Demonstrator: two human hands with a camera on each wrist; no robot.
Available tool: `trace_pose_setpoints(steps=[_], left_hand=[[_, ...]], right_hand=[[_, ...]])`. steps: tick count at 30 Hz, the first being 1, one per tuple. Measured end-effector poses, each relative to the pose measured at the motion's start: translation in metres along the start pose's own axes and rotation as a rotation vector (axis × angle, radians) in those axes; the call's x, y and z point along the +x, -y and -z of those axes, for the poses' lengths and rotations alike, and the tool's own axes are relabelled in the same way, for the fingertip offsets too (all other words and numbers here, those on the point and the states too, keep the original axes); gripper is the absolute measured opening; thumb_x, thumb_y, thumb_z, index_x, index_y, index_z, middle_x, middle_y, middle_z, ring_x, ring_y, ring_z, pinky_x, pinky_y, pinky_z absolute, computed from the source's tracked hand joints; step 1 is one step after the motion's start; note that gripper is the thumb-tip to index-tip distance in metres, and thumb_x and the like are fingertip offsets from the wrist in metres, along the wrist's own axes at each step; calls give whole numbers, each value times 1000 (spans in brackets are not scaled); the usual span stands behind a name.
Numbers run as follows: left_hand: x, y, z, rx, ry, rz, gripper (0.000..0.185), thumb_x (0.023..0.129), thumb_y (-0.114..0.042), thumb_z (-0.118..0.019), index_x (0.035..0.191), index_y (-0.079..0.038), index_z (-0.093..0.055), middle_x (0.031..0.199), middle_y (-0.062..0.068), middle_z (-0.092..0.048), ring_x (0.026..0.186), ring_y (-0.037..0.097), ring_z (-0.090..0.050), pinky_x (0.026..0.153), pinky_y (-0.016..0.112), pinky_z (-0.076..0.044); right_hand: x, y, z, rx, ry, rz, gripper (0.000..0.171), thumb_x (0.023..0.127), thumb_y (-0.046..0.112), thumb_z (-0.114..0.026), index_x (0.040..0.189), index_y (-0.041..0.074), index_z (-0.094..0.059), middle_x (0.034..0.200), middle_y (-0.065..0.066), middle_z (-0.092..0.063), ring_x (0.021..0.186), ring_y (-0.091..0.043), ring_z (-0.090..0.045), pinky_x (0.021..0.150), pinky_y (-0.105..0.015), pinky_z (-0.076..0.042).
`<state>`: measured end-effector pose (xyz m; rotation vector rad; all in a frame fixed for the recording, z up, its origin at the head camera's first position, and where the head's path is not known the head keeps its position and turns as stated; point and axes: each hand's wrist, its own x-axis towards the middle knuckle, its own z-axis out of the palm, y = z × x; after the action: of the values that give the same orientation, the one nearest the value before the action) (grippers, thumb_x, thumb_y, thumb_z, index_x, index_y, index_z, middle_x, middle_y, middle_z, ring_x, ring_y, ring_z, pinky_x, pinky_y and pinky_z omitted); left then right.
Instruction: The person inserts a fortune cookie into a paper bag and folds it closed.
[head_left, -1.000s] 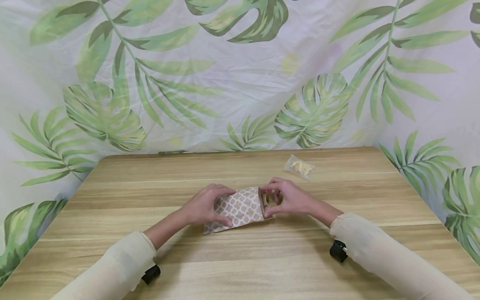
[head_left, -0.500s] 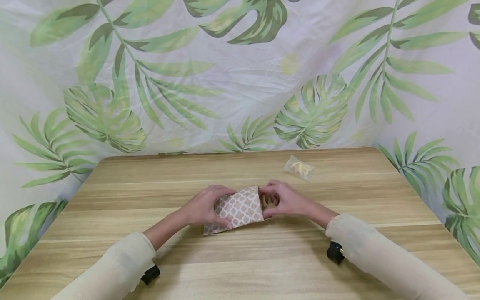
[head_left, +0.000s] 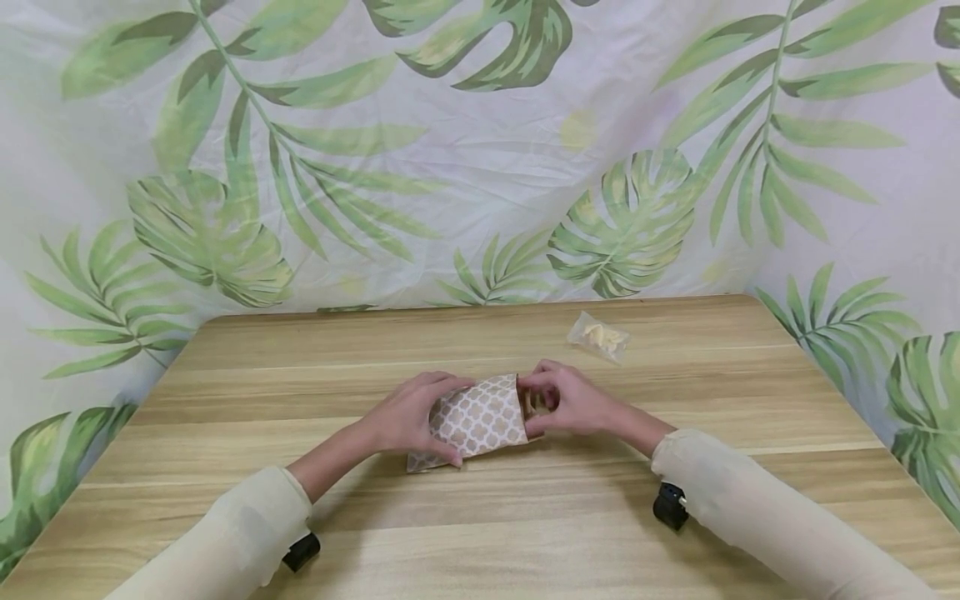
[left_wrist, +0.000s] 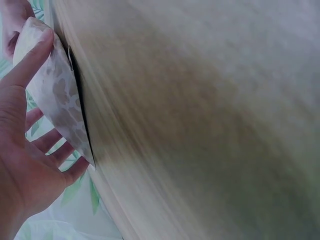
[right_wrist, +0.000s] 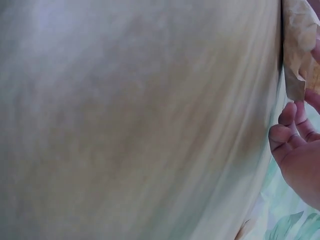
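Observation:
A tan paper bag (head_left: 483, 414) with a white lattice print lies on its side in the head view, its mouth facing right. My left hand (head_left: 408, 417) grips its closed end, thumb on the near edge and fingers along the far one. In the left wrist view that thumb presses on the printed paper bag (left_wrist: 62, 90). At the mouth, my right hand (head_left: 573, 400) has bent fingers, with index finger and thumb at the rim and their tips partly hidden by the paper. The right wrist view shows the bag's rim (right_wrist: 296, 85) near those fingers.
On the wooden table (head_left: 480, 533), a small clear packet (head_left: 600, 336) of pale yellow pieces lies beyond the right hand. A leaf-printed cloth (head_left: 480, 167) hangs behind the table's far edge. Each wrist carries a black camera.
My right hand has shifted slightly left, its index finger and thumb reaching further into the bag's mouth. The left hand keeps its hold, and the packet stays where it was.

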<state>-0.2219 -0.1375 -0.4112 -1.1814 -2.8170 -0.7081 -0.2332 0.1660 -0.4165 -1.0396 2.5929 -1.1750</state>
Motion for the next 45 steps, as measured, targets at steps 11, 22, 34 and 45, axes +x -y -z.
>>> trace_pose_setpoints(steps=[11, 22, 34, 45], left_hand=[[1, 0, 0, -11, 4, -2, 106, 61, -49, -98, 148, -7, -55, 138, 17, -62, 129, 37, -56, 107, 58, -47], [-1, 2, 0, -4, 4, -4, 104, 63, -49, -98, 148, -5, -55, 138, 17, -61, 129, 39, -55, 106, 59, -48], [-3, 4, 1, -2, -3, -14, 103, 65, -48, -98, 147, -3, -55, 138, 18, -61, 128, 39, -56, 105, 59, -48], [-4, 3, 1, -15, -2, -12, 103, 65, -46, -98, 148, -4, -54, 139, 17, -61, 129, 39, -55, 105, 58, -48]], right_hand=[[2, 3, -4, -20, 7, -3, 62, 80, 10, -86, 132, -14, -62, 94, -6, -56, 76, -13, -51, 65, -21, -45], [-2, 1, 21, -60, -61, 21, 57, 81, 22, -90, 127, -5, -69, 99, -17, -63, 83, -27, -62, 73, -35, -55], [-11, -22, 63, -244, -220, -106, 41, 86, 3, -82, 124, -7, -69, 115, -24, -69, 98, -37, -66, 86, -56, -56], [-10, -40, 79, -387, -268, -272, 54, 87, 8, -79, 137, -5, -62, 139, -33, -56, 128, -54, -53, 107, -66, -43]])
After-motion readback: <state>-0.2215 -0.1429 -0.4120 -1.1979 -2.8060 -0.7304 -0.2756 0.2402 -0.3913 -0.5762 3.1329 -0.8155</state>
